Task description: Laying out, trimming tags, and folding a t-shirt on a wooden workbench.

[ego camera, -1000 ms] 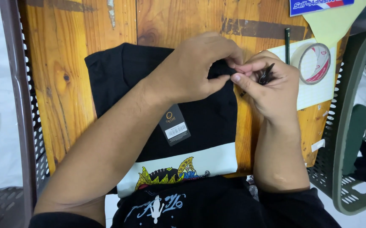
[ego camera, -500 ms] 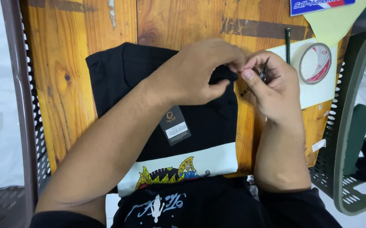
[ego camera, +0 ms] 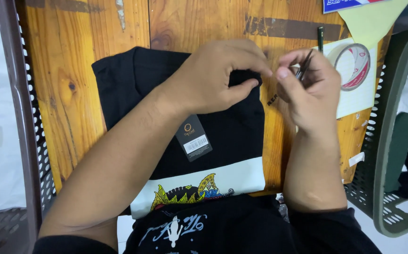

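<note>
A folded black garment [ego camera: 227, 136] with a dark hang tag [ego camera: 193, 138] and a white band with a colourful print lies on the wooden table [ego camera: 81, 94]. My left hand [ego camera: 218, 75] pinches the garment's cloth at its top right corner. My right hand [ego camera: 302, 91], just to the right of it, grips a small dark tool [ego camera: 305, 66] between thumb and fingers, close to that pinched corner. What the tool's tip touches is hidden by my fingers.
A roll of tape [ego camera: 352, 66] lies on a white sheet at the table's right, with a dark pen [ego camera: 320, 37] beside it. A green plastic basket [ego camera: 392, 141] stands at the right, another dark basket [ego camera: 25, 141] at the left.
My right hand has drawn a little to the right and up, away from my left hand, with the dark tool now pointing upward. My left hand keeps its pinch on the cloth.
</note>
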